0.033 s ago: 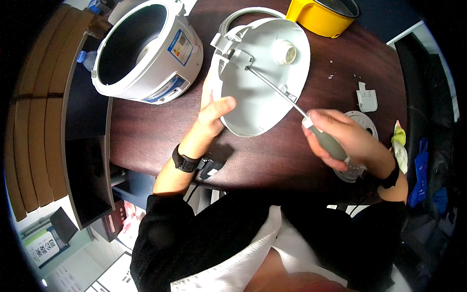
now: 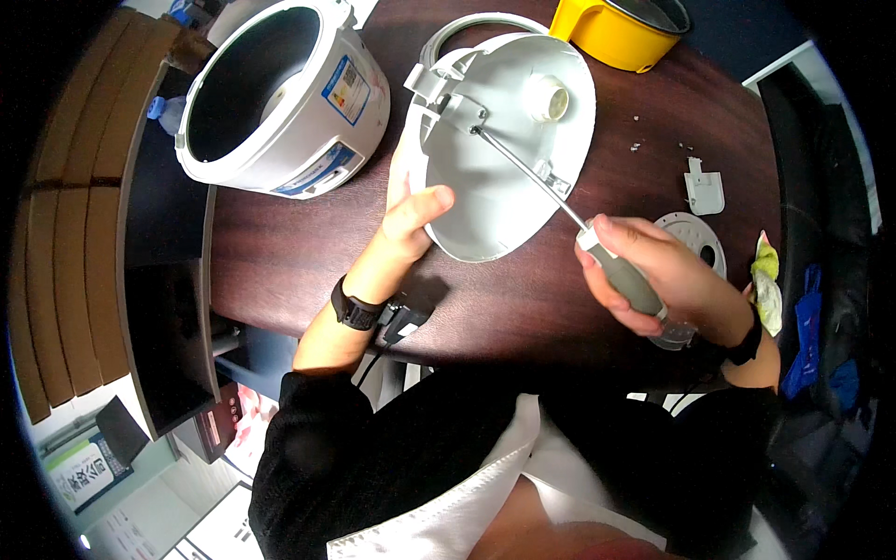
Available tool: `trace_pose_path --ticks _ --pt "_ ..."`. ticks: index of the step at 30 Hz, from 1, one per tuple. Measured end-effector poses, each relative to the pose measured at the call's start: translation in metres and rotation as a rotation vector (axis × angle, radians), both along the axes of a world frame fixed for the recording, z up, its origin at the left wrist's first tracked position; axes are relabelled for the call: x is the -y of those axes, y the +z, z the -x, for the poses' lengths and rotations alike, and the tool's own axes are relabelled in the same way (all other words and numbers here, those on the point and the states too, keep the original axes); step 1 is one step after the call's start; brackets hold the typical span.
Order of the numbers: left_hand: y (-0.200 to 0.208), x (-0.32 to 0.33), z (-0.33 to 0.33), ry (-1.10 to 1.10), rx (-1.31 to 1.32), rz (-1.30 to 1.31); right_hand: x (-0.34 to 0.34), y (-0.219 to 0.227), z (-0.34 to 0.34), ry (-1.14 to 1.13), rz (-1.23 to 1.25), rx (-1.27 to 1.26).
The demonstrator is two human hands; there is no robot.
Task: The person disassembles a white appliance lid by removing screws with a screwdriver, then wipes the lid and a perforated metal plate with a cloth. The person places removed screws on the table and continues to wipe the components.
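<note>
The hollow white rice cooker lid (image 2: 495, 196) is tilted up over the table with its inner side facing me. My left hand (image 2: 411, 215) grips its left edge, thumb on the inner rim and the other fingers hidden behind. In my right hand (image 2: 649, 271) is a screwdriver (image 2: 627, 278) with a grey-green handle, fingers wrapped round it. Its shaft slants up left across the lid, and the tip meets a small screw post near the hinge. A short round tube (image 2: 546, 99) stands inside the lid. Whether a screw sits under the tip is too small to tell.
At left stands the white rice cooker body (image 2: 308, 131), open at the top. Behind the lid lie a pale ring (image 2: 448, 34) and a yellow pot (image 2: 616, 37). To the right are small screws (image 2: 636, 147), a white plastic piece (image 2: 705, 189), a perforated disc (image 2: 691, 229) and a cloth (image 2: 767, 289).
My right hand has turned slightly round the screwdriver, and the handle's end has swung a little down and left. The lid and my left hand have stayed almost still.
</note>
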State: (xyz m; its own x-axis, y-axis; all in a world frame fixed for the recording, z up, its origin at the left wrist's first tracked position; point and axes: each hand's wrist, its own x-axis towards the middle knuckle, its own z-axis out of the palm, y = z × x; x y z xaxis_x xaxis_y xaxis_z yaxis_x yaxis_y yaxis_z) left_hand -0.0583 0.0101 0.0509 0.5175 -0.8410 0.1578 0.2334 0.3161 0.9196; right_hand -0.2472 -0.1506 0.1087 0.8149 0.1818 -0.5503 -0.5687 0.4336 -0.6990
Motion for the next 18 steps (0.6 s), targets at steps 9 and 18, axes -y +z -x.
trace_pose_path --ticks 9,18 --pt "-0.003 -0.003 0.004 -0.008 0.001 -0.002 -0.021 -0.01 0.007 -0.051 -0.273 0.058" --pt "-0.001 -0.006 0.002 -0.011 0.061 -0.03 -0.019 0.001 0.001 0.004 -0.1 0.016"
